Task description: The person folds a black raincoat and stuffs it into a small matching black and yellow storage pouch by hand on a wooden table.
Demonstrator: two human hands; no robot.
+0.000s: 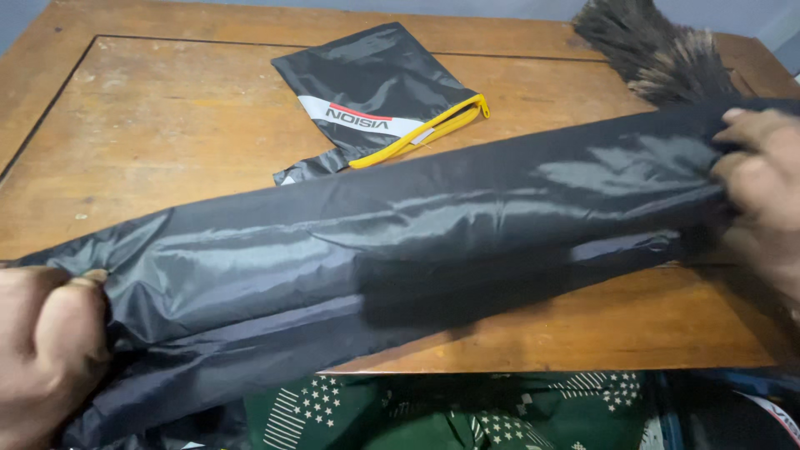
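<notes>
Item: long roll of shiny black fabric (400,242), lying slantwise across the near desk (167,142). We pinch its ends, left hand (46,350) and right hand (762,183) both closed on it. Rolling seems underway; tightening it calls for even tension. Far: black pouch with yellow zip (379,92), feather duster (650,50), both apart.
</notes>
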